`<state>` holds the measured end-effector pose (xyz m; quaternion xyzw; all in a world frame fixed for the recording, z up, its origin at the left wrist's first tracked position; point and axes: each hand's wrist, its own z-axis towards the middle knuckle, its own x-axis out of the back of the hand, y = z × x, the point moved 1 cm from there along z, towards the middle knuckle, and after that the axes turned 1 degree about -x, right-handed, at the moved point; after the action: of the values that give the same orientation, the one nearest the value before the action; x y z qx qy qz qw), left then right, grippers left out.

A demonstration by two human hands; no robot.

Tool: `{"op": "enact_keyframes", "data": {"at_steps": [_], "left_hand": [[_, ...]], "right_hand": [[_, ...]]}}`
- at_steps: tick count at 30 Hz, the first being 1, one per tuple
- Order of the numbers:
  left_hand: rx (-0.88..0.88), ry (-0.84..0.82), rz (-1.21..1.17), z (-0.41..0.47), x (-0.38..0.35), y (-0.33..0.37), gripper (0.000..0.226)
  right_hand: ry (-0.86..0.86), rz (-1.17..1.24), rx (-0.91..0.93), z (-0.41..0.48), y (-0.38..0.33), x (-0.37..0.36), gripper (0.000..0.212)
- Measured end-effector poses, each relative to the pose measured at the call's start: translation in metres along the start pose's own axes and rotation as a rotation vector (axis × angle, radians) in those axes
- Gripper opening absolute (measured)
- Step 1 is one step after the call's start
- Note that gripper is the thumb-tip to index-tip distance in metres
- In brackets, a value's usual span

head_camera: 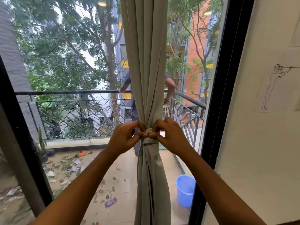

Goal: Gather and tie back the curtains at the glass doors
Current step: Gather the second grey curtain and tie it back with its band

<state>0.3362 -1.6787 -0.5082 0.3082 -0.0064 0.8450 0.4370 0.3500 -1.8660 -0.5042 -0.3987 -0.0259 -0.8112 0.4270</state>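
Observation:
A pale grey-green curtain [145,62] hangs gathered into one narrow bundle in front of the glass door [73,111]. A band of the same cloth, the tie-back [148,140], is wrapped round the bundle at waist height and cinches it. My left hand [125,137] pinches the tie-back's top from the left. My right hand [168,135] pinches it from the right, its fingertips meeting those of the left at the band. Below the band the curtain widens again and falls to the floor.
A black door frame [227,95] stands just right of the curtain, with a white wall [259,143] beyond it. Outside the glass are a balcony railing [78,114], a person partly hidden behind the curtain [169,85], a blue bucket [185,190] and scattered litter.

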Motion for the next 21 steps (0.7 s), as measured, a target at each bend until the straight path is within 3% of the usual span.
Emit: {"op": "enact_keyframes", "data": {"at_steps": [3, 7, 11, 14, 18, 21], "left_hand": [[0.06, -0.001, -0.116, 0.003, 0.003, -0.001, 0.009], [0.098, 0.051, -0.196, 0.0, 0.007, -0.004, 0.009], [0.105, 0.068, -0.119, -0.01, 0.009, -0.007, 0.009], [0.113, 0.073, -0.076, -0.016, 0.007, -0.008, 0.009], [0.088, 0.079, -0.007, -0.021, 0.003, -0.009, 0.016], [0.033, 0.088, 0.014, -0.024, -0.004, -0.006, 0.014]], "right_hand": [[-0.141, 0.199, -0.106, 0.016, -0.003, 0.008, 0.014], [-0.261, 0.177, -0.117, 0.031, -0.008, 0.005, 0.011], [-0.123, 0.295, -0.066, 0.012, -0.013, -0.007, 0.022], [-0.071, 0.231, 0.004, -0.003, -0.012, -0.013, 0.03], [0.016, 0.226, -0.028, -0.008, -0.013, -0.015, 0.025], [-0.009, 0.206, -0.061, -0.006, -0.015, -0.014, 0.017]]}}
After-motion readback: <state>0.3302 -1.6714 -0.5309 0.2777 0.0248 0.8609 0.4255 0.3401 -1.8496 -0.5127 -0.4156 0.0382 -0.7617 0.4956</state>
